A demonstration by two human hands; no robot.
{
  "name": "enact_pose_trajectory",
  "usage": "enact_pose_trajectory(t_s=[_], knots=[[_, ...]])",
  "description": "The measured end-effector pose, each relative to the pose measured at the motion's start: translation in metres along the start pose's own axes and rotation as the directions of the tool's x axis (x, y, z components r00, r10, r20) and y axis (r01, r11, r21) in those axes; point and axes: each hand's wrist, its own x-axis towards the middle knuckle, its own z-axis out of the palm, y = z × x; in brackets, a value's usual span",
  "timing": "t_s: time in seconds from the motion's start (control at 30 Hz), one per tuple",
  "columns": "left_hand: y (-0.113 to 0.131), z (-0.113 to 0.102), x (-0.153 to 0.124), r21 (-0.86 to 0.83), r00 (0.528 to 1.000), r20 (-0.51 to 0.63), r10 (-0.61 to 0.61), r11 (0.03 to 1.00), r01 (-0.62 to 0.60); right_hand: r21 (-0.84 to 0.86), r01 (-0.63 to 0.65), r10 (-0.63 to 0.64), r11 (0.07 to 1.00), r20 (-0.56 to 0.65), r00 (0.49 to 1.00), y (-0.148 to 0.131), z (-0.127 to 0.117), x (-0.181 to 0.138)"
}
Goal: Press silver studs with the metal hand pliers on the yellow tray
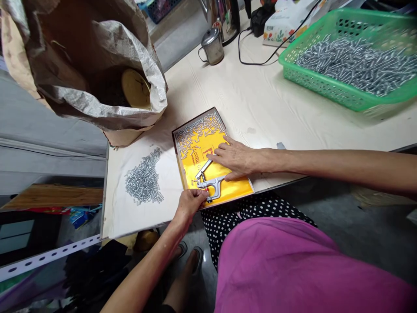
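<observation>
On a yellow sheet in a shallow tray [180, 168] lie grey hand pliers with a spring [215, 182], of the snap-fastener kind. My right hand [235, 157] is closed over their two handles, fingers on the upper one and thumb by the lower. At the jaws, near a red part, my left hand [192, 202] pinches with thumb and forefinger; whatever sits between them is too small to make out. Small silvery metal pieces [198, 128], short and rod-like, are spread along the tray's far side. A heap of similar pieces [143, 180] lies on the table left of the tray.
A green basket [321, 93] full of longer silvery pieces stands at the back right. At the left is a big open paper sack [133, 119] with a yellow tub [135, 89] inside. A lidded metal mug [212, 48], a kettle and a black cable [257, 64] are at the back.
</observation>
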Motion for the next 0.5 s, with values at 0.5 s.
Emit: enact_pose_trajectory(t_s=[0.5], knots=[[0.028,0.029,0.019,0.762,0.674,0.190,0.714,0.325,-0.560,-0.033,-0.121,0.120,0.992,-0.030,0.992,-0.030,-0.001,-0.018]])
